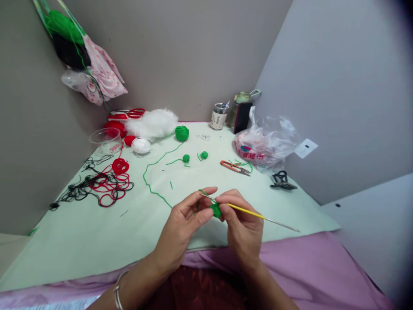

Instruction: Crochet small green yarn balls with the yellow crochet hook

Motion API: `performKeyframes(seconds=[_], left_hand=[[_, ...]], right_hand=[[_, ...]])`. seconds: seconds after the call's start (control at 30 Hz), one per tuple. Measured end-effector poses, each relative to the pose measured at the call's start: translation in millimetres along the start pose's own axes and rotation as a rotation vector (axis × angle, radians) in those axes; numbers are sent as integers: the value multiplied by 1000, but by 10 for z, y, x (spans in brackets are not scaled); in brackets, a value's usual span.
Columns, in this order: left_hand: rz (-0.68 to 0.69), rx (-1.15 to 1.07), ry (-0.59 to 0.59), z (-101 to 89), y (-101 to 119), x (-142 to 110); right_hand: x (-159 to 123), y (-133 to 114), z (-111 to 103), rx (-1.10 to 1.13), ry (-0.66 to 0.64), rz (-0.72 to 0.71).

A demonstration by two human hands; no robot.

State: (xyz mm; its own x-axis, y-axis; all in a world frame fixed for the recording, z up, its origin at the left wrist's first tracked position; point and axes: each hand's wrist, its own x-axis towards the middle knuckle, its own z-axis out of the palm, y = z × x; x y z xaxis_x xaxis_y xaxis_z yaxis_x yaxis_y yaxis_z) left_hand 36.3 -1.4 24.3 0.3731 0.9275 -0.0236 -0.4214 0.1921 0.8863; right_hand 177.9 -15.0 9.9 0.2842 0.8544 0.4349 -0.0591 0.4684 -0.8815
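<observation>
Above the front edge of the table, my left hand (183, 224) pinches a small green crochet piece (216, 210) between thumb and fingers. Green yarn runs over its raised index finger. My right hand (243, 228) is closed on a yellow-handled crochet hook (247, 210), whose far tip meets the piece near the left fingertips. The hook's other metal end points down to the right. A strand of green yarn (145, 176) curves across the table from a green yarn ball (182, 133). Two small green crocheted balls (186, 159) lie beyond my hands.
Orange thread snips (235, 168) lie right of centre, near a plastic bag (264, 144) and a black hair claw (283, 181). Tangled black and red yarn (106, 185) covers the left side. White stuffing (151, 122), a pen cup (219, 116) and a phone (242, 118) stand along the back.
</observation>
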Motion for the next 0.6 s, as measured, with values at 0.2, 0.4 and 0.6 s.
performKeyframes(seconds=[0.2, 0.4, 0.6], left_hand=[[-56, -73, -15, 41, 28, 34], [-81, -69, 7, 3, 37, 53], [-76, -28, 28, -12, 54, 33]], right_hand=[[-23, -12, -30, -127, 15, -71], [25, 67, -79, 47, -5, 54], [48, 65, -82, 173, -1, 141]])
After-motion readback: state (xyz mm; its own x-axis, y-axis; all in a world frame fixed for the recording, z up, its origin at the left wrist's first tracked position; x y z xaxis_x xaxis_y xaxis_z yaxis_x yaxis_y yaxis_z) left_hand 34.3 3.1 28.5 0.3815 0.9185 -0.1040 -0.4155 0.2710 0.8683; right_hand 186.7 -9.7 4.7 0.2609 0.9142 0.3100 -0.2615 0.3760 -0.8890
